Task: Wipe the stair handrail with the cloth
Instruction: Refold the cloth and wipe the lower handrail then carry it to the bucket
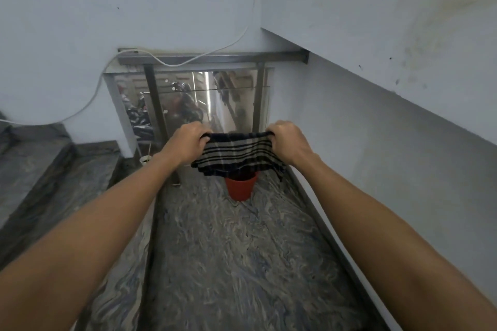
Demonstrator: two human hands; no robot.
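My two bare forearms reach forward over the grey marbled stone floor point(242, 263). My left hand point(185, 140) and right hand point(287, 140) each pinch closed on an upper corner of the dark-and-beige striped cloth point(236, 154), which hangs stretched between them, at 3 o'clock of the left grip and 9 o'clock of the right. Beyond the cloth, at its 6 o'clock, stands a red plastic bucket point(240, 188). Farthest, at 12 o'clock, the steel handrail point(212, 58) tops a glass panel point(207, 99).

Dark striped cloth point(236, 153) — stretched, sagging — before steel handrail point(212, 58) on the wall.
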